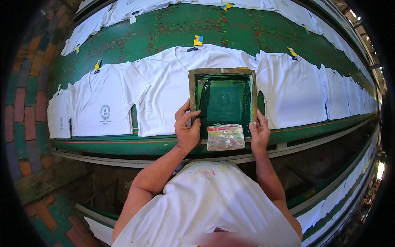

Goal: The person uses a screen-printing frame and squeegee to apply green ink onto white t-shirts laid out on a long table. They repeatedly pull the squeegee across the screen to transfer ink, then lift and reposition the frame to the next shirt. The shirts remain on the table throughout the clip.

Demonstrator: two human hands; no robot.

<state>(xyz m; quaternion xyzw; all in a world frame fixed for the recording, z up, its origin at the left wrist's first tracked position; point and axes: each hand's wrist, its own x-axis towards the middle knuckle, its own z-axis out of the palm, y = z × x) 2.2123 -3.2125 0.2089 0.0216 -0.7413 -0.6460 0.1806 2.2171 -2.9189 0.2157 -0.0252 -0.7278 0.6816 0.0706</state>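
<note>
Both hands clamp the wooden print screen (224,103): left hand (187,127), right hand (259,133) on the near corners. It lies on a white shirt (164,94). Uneven grip could shift it, smearing ink.

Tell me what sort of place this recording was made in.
Most likely a screen-printing workshop. White T-shirts lie in rows along a long green table, one already bearing a round print, and both hands hold a wooden-framed printing screen with green ink on a shirt.
</note>
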